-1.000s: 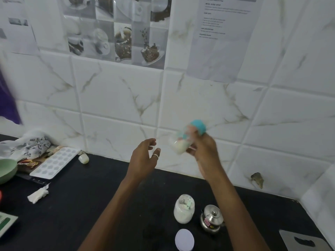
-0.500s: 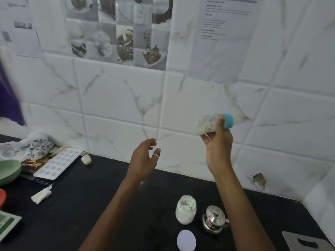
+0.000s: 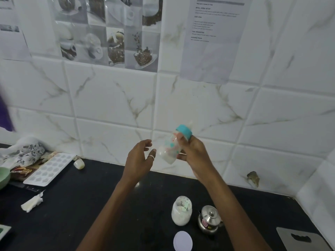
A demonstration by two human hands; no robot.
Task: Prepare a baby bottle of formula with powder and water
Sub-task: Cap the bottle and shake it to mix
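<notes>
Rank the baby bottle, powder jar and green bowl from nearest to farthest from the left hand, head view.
1. Baby bottle, just right of the left hand, in the right hand.
2. Powder jar, on the counter, lower right.
3. Green bowl, far left edge.

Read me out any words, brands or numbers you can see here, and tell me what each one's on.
"Home": brown packet, rest of the word blurred.
Printed sheet on the tiles: too small to read.
Red sticker on steel kettle: unreadable.
Label on powder jar: unreadable.
</notes>
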